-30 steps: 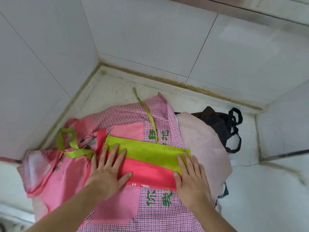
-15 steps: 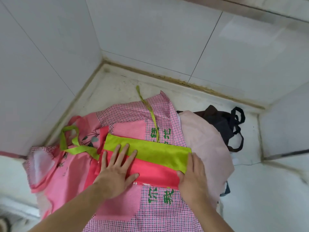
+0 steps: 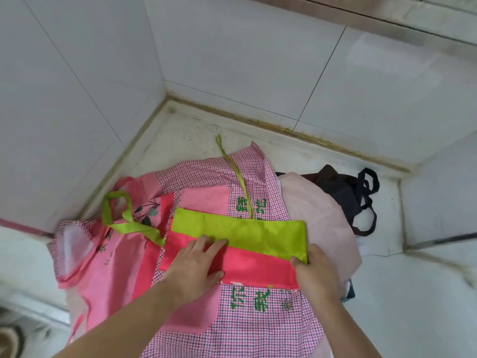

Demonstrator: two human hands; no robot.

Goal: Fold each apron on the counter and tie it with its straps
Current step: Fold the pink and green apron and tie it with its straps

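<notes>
The counter (image 3: 258, 135) carries a pile of aprons in its back left corner. On top lies the folded green and red apron (image 3: 240, 244). The left hand (image 3: 192, 267) presses it flat, fingers straight. The right hand (image 3: 313, 270) grips its right end, fingers curled under. For a neat fold, keep the edges aligned; 2 green straps (image 3: 129, 223) lie free for tying.

I see white wall tiles (image 3: 232, 52) closing off the corner, with a grimy brown seam (image 3: 296, 131) running along their base. At the far lower left edge, a round woven object (image 3: 10, 343) is partly visible, too blurred to identify.
</notes>
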